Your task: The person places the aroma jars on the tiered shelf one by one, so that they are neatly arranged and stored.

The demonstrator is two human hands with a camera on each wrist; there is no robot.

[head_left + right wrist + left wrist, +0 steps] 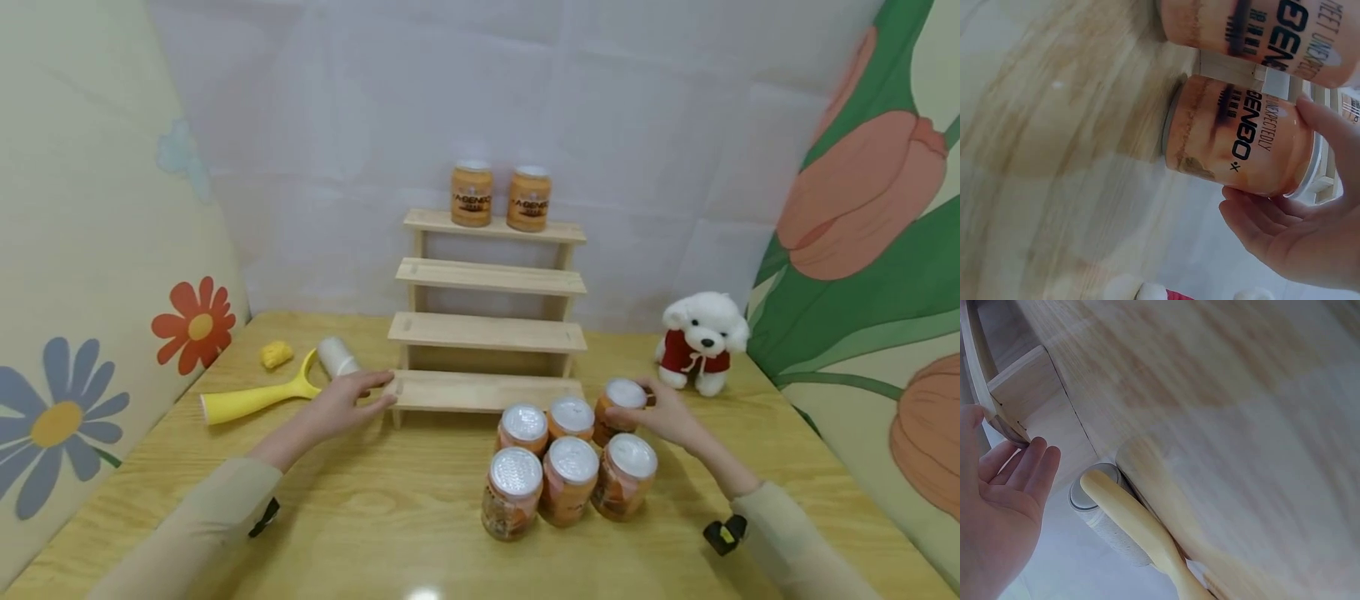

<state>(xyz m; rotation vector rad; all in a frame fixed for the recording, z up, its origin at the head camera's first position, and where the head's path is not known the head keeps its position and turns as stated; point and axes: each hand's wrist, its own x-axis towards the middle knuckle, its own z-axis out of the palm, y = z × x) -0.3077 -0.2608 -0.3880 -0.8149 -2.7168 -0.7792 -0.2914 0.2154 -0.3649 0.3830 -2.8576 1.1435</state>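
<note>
My left hand pinches the left end of the lowest step of a four-tier wooden display stand, thumb above and fingers against the board's end. At the stand's front right, my right hand holds an orange-labelled can, its thumb and fingers around the upper part. This can stands upright on the table at the back right of a group of several similar cans with silvery lids. Two more cans, a left one and a right one, stand on the top tier.
Left of the stand lie a yellow Y-shaped handle, a whitish roller and a small yellow lump. A white plush dog in red sits at the right back. A pale cloth wall rises behind the table.
</note>
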